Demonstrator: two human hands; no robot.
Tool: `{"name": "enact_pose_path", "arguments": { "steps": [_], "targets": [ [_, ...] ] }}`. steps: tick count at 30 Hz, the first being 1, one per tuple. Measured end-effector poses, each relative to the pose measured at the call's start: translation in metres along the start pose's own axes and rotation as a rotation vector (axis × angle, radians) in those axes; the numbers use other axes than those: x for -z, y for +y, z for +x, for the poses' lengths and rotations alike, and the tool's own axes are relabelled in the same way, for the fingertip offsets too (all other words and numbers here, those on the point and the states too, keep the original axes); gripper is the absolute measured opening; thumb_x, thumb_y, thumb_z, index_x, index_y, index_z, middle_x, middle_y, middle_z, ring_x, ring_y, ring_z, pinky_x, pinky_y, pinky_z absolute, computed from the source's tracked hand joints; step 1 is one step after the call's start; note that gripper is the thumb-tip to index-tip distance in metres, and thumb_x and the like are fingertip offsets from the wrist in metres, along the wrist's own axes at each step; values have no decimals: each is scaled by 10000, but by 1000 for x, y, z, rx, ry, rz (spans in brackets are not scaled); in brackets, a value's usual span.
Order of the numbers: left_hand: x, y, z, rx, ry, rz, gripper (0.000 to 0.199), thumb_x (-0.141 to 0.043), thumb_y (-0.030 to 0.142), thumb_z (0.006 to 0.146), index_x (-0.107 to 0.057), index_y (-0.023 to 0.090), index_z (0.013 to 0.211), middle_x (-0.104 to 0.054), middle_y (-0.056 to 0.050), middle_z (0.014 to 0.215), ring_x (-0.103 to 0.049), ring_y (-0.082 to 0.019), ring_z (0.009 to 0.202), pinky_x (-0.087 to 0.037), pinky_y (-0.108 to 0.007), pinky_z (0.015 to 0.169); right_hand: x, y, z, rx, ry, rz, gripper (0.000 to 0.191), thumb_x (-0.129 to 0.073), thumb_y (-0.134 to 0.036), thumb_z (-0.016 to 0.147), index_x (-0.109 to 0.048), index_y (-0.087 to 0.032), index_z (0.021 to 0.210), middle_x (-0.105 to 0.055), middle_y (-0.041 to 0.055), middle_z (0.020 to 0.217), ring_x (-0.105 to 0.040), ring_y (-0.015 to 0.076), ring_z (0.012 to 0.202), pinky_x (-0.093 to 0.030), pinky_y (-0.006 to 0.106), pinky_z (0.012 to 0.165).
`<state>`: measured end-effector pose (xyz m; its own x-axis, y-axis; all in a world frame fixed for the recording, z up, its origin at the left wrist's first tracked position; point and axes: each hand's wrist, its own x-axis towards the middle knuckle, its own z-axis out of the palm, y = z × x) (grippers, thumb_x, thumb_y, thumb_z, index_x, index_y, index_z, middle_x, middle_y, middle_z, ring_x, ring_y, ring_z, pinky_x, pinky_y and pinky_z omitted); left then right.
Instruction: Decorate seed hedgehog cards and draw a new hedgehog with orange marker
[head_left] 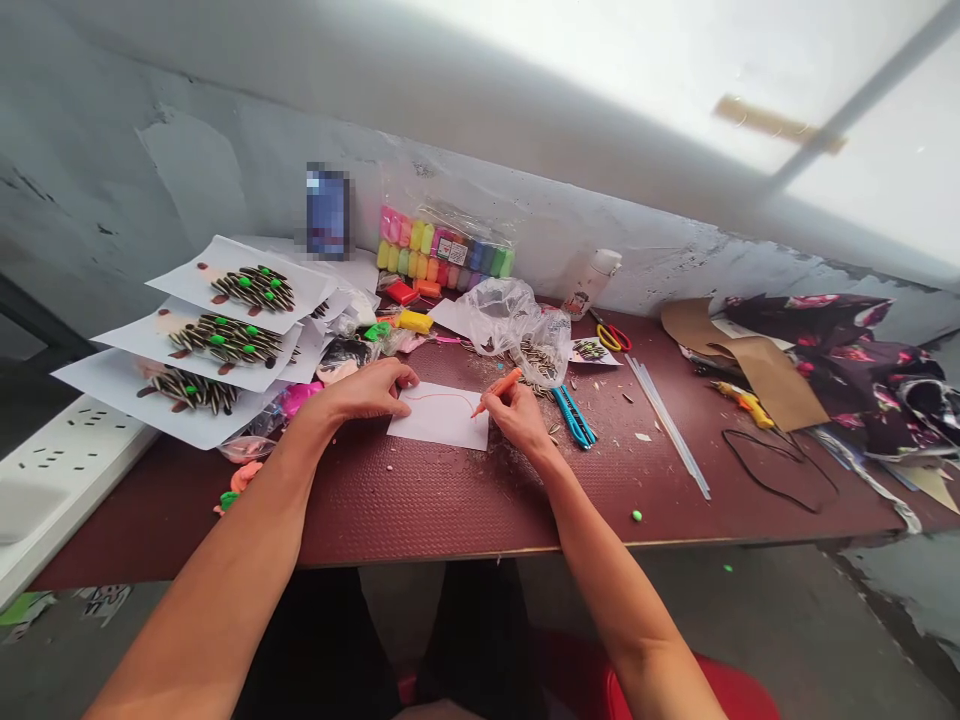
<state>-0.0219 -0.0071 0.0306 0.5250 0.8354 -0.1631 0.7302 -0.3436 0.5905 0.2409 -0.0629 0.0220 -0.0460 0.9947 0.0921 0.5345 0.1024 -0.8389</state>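
Observation:
A white sheet of paper lies on the dark red table, with a thin, curved orange line drawn across its upper part. My right hand is closed around an orange marker, its tip touching the sheet near the right end of the line. At the sheet's left edge, my left hand rests with thumb and forefinger apart, steadying the paper. Just right of my right hand lies a blue utility knife. Beyond it, a clear plastic bag sits with striped sunflower seeds.
White sheets carrying seed hedgehogs are stacked at left, beside a power strip. Colored clay packs lean against the wall. Scissors, glue sticks, a glue gun and flowered cloth lie rightward.

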Motion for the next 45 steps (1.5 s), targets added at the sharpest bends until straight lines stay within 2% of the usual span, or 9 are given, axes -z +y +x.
{"name": "enact_pose_path", "arguments": {
  "steps": [3, 6, 9, 16, 20, 25, 30, 34, 45],
  "targets": [
    [2, 1, -2, 2, -11, -11, 526, -670, 320, 588, -697, 206, 1101, -709, -56, 1062, -648, -222, 856, -522, -313, 772, -9, -7, 0, 60, -45, 99, 249, -563, -279, 837, -744, -148, 726, -648, 23, 678, -496, 106, 574, -367, 225, 539],
    [5, 4, -3, 4, -40, -29, 527, -667, 305, 583, -701, 208, 1100, -714, -33, 1021, -654, -217, 846, -522, -303, 758, -19, -17, 1, 141, -115, 157, 212, -618, -259, 840, -779, -163, 742, -736, 63, 877, -585, 114, 664, -438, 232, 601],
    [6, 6, -5, 9, -52, -43, 516, -663, 299, 575, -708, 207, 1080, -712, -18, 974, -657, -218, 841, -517, -297, 740, -30, -28, 4, 186, -166, 151, 184, -643, -226, 852, -802, -178, 774, -760, 64, 926, -635, 121, 724, -459, 237, 650],
    [5, 5, -5, -14, -37, -81, 528, -653, 290, 574, -727, 212, 1091, -724, -15, 946, -657, -229, 851, -509, -296, 732, -51, -30, 6, 217, -137, 105, 181, -644, -244, 888, -819, -197, 872, -785, 65, 988, -678, 152, 821, -461, 236, 666],
    [5, 1, -3, -12, -46, -91, 565, -657, 269, 566, -728, 198, 1121, -727, -21, 925, -661, -229, 847, -510, -294, 736, -54, -29, 4, 221, -143, 77, 205, -627, -255, 906, -821, -201, 941, -792, 63, 1020, -686, 161, 826, -481, 248, 707],
    [2, -1, -1, -24, -49, -79, 478, -657, 269, 565, -750, 204, 1029, -714, -14, 867, -658, -226, 836, -506, -284, 718, -58, -27, 4, 234, -157, 30, 207, -627, -255, 922, -807, -205, 1010, -798, 62, 1041, -685, 159, 770, -508, 265, 744],
    [1, -1, -2, -21, -8, -49, 486, -663, 271, 566, -750, 200, 1038, -709, -28, 942, -651, -220, 851, -510, -282, 740, -62, -24, 6, 246, -163, 37, 194, -639, -243, 928, -790, -209, 1045, -797, 70, 1073, -729, 194, 880, -532, 302, 847],
    [1, -1, -2, -29, -19, -43, 477, -660, 265, 576, -754, 204, 1039, -704, -26, 902, -644, -220, 841, -502, -286, 728, -62, -24, 6, 237, -169, 27, 183, -647, -246, 932, -791, -227, 1043, -796, 61, 1084, -736, 202, 914, -537, 313, 884],
    [1, 0, -1, -35, -51, -72, 422, -639, 260, 568, -744, 185, 970, -684, -13, 828, -630, -203, 798, -469, -270, 685, -58, -23, 7, 260, -204, 9, 179, -646, -218, 928, -803, -216, 1013, -806, 57, 1033, -735, 183, 862, -532, 278, 821]
  ]
}}
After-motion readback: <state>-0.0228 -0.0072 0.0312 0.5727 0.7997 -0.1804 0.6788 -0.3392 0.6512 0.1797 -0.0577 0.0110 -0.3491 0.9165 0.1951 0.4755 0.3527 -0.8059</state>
